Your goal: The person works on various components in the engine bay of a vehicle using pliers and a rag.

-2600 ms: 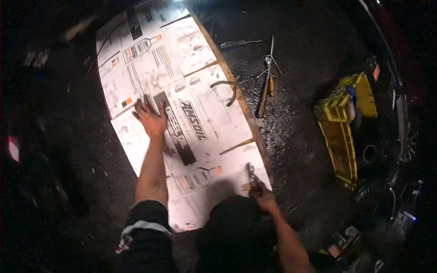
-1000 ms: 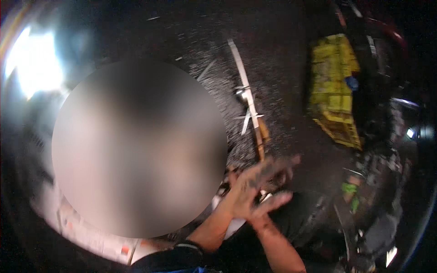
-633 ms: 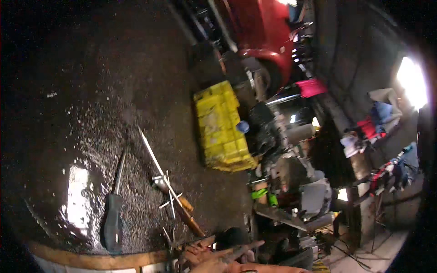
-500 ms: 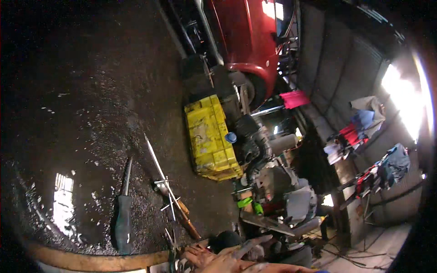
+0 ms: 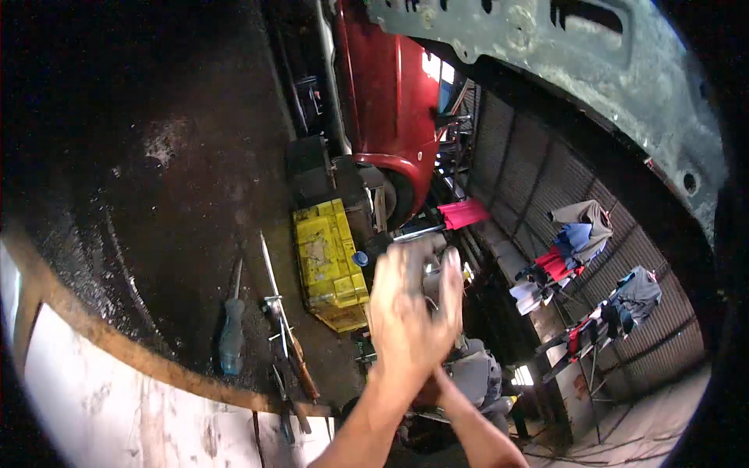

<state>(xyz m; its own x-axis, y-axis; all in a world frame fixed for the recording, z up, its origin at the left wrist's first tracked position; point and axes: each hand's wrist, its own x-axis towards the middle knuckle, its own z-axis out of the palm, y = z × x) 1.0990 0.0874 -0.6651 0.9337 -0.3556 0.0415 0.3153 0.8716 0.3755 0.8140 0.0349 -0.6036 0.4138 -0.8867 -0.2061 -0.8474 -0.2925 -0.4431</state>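
My left hand (image 5: 394, 320) and my right hand (image 5: 445, 320) are raised near the middle of the view, held against each other, palms facing. The left fingers look stretched out, with no tool in them. Motion blur and overlap hide most of the right fingers, and greyish smudges show on the skin. Left of my hands, a screwdriver (image 5: 232, 339) with a teal handle lies on a dark, wet surface (image 5: 187, 210). Beside it is a long thin metal rod (image 5: 269, 269), with a wooden-handled tool (image 5: 300, 370) and a pair of pliers (image 5: 282, 402) close by.
Behind my hands stands a scuffed yellow crate (image 5: 324, 257), with a blue cap-like piece on it. Further back is a red vehicle (image 5: 390, 101). A perforated grey metal panel (image 5: 624, 86) overhangs the upper right. Clothes (image 5: 581, 234) hang at the right. A brown edge (image 5: 125, 355) borders the dark surface.
My hands have risen from the lower edge to mid-view and come together. The view has shifted, bringing the grey metal panel and the whitish boards at lower left into sight.
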